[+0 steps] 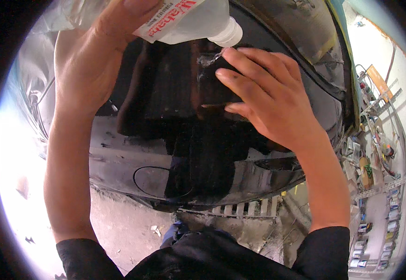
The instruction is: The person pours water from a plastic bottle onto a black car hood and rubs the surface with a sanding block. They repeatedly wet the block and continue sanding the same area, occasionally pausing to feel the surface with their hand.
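My left hand (89, 70) is closed around a clear plastic bottle (179, 23) with a red-printed label at the top of the view. The bottle is tilted, its white top (228, 35) angled down toward my right fingertips. My right hand (268, 98) has its fingers apart on a glossy black car panel (165, 93), which reflects dark shapes. A small clear wet-looking patch (206, 59) lies by my right index finger. Some of my left fingers are hidden behind the bottle or cut off by the top edge.
Clear plastic sheeting (40, 32) hangs at the upper left. Below the panel's curved edge are a concrete floor (119, 219) and a slatted grate (245, 206). At the right, metal shelving (385, 186) and a row of cans (392, 224) stand beside cluttered tools and parts.
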Demonstrator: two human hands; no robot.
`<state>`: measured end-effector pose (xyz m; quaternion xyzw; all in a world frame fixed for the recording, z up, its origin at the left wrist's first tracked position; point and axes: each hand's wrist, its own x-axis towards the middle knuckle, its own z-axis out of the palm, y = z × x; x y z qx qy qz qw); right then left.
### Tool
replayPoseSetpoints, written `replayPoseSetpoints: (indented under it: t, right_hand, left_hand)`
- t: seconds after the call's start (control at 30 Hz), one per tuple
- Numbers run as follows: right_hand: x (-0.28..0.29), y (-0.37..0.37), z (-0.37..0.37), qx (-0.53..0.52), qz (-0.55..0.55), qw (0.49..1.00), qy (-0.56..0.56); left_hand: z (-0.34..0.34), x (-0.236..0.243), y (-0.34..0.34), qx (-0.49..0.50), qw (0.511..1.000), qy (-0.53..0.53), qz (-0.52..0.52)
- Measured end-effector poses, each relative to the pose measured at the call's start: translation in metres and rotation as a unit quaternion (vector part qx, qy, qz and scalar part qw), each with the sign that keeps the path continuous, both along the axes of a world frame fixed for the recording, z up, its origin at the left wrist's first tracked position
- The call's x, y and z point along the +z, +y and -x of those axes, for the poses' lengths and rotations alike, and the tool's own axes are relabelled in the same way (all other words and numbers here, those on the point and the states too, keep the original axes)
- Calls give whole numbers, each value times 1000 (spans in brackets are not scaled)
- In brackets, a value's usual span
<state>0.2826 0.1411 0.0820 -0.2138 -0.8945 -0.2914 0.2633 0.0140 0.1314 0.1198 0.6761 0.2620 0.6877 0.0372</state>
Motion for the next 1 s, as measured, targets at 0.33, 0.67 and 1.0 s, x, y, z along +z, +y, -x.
replayPoseSetpoints:
  t: [0.33,0.67,1.0]
  right_hand:
    - [-4,-7,4,1,37,999,-8]
    - [-24,-26,-2,2,27,999,-18]
    - [-46,-34,-9,11,15,1000,-14]
  left_hand:
    - [7,0,-5,-36,999,-8,18]
    - [9,5,-20,-1,999,-10,51]
    - [18,-4,-4,-87,996,-16,14]
